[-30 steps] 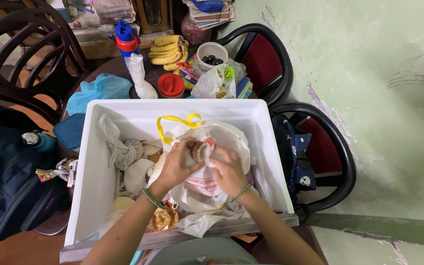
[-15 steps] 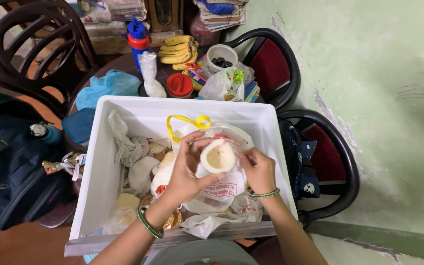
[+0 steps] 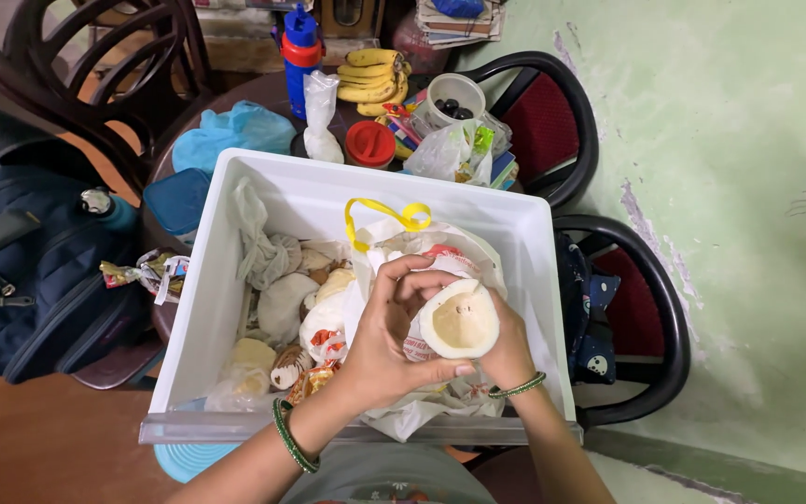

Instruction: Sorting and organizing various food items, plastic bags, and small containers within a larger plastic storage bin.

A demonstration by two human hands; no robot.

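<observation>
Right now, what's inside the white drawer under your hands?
The white drawer holds knotted cloth bundles, small wrapped packets and a white plastic bag with yellow handles. Whatever lies beneath them is covered.

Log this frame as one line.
left hand: grips pale half shell | right hand: supports it | location: above white drawer of bags

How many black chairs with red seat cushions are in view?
2: one chair behind the white bin's far right corner, another chair beside the bin's right wall. More may be hidden out of frame.
</observation>
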